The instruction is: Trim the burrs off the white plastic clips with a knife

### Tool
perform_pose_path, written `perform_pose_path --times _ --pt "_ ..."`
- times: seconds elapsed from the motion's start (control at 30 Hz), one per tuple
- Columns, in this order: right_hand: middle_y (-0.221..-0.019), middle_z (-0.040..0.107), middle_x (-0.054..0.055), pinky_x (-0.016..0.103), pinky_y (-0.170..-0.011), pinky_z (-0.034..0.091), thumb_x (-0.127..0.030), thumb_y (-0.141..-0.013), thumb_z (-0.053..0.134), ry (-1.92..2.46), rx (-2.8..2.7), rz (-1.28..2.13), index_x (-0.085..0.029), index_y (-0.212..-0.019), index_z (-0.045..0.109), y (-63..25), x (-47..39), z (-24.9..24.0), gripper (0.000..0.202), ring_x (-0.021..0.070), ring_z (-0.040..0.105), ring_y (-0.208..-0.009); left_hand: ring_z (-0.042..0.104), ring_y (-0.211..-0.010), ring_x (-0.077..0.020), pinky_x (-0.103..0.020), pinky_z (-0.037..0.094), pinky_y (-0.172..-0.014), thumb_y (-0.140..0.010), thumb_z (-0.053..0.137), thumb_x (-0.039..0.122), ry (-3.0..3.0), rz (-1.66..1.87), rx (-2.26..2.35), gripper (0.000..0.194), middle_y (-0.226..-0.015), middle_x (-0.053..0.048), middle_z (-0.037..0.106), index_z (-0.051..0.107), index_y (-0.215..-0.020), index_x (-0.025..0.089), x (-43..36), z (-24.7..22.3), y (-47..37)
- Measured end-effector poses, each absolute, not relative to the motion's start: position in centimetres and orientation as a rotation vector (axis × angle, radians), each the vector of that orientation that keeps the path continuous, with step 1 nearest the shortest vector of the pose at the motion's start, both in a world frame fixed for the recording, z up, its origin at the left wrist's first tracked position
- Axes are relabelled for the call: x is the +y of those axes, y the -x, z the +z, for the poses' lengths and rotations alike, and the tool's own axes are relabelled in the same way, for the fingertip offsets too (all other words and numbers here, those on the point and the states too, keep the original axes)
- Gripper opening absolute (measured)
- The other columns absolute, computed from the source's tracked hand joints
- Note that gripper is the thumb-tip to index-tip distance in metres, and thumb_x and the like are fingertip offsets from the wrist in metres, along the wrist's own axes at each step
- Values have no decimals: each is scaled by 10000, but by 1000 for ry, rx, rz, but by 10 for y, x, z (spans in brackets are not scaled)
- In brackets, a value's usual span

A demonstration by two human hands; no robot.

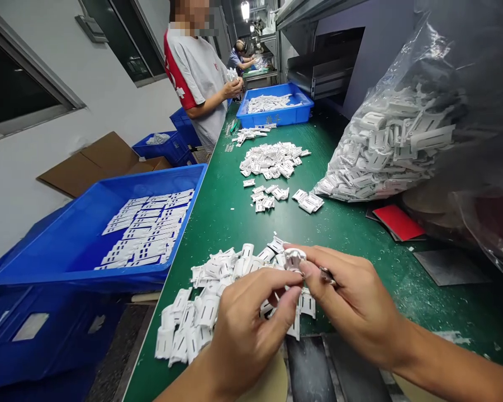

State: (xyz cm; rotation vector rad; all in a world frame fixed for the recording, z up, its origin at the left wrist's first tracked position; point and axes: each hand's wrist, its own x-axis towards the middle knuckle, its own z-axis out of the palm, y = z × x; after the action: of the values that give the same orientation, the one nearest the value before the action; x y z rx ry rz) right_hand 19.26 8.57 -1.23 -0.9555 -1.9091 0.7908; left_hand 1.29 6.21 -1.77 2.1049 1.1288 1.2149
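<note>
Over a heap of loose white plastic parts (207,310), a small curved white plastic part (294,257) is held up between my hands. My right hand (360,296) grips its right side with thumb and fingers. A small dark metal tool (328,277), its kind partly hidden, is also tucked in that hand. From the left, the closed fingertips of my left hand (251,324) pinch at the part's lower edge. My fingers cover much of the part's underside.
Further piles of white parts (272,159) lie along the green table (218,212). A blue bin (272,119) stands at its far end. A clear bag (385,151) of parts leans at right. A large blue crate (88,276) adjoins the left edge. A co-worker (201,72) stands beyond.
</note>
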Motion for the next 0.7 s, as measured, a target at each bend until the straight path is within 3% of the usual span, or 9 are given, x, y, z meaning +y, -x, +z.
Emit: perform_pose_path --times 0.1,0.2,0.4,0.57,0.7 --pt "-875 717 15 239 -701 501 -204 -998 497 917 -1952 731 -208 -1065 690 -192 86 -11 204 124 648 -756 634 -714 -93 -191 511 -665 -937 617 126 -1904 1319 1254 211 -841 45 688 592 -1096 263 60 -20 -11" --pt "-887 744 5 233 -685 494 -162 -974 557 865 -1985 576 -213 -1099 689 -190 86 -12 189 116 677 -768 608 -716 -99 -202 488 -653 -933 641 163 -1943 1288 1332 234 -874 41 687 603 -1131 282 61 -20 -9" --pt "-925 785 23 251 -718 508 -78 -890 670 773 -2023 163 -170 -1128 662 -194 82 -16 255 122 728 -800 561 -632 -114 -245 419 -589 -941 578 160 -2228 1190 1308 68 -753 3 655 635 -928 194 68 -11 -7" --pt "-848 778 49 275 -628 516 -40 -877 655 633 -2071 75 -119 -1164 639 -193 77 -21 298 136 722 -723 474 -521 -130 -294 317 -509 -866 460 87 -2525 1235 1289 212 -584 14 496 504 -697 207 67 -14 -10" --pt "-844 774 56 265 -614 522 -37 -885 637 595 -2022 29 -117 -1139 645 -190 76 -20 267 139 727 -724 458 -500 -128 -290 309 -508 -860 426 95 -2495 1368 1334 221 -573 30 459 454 -682 224 66 -15 -6"
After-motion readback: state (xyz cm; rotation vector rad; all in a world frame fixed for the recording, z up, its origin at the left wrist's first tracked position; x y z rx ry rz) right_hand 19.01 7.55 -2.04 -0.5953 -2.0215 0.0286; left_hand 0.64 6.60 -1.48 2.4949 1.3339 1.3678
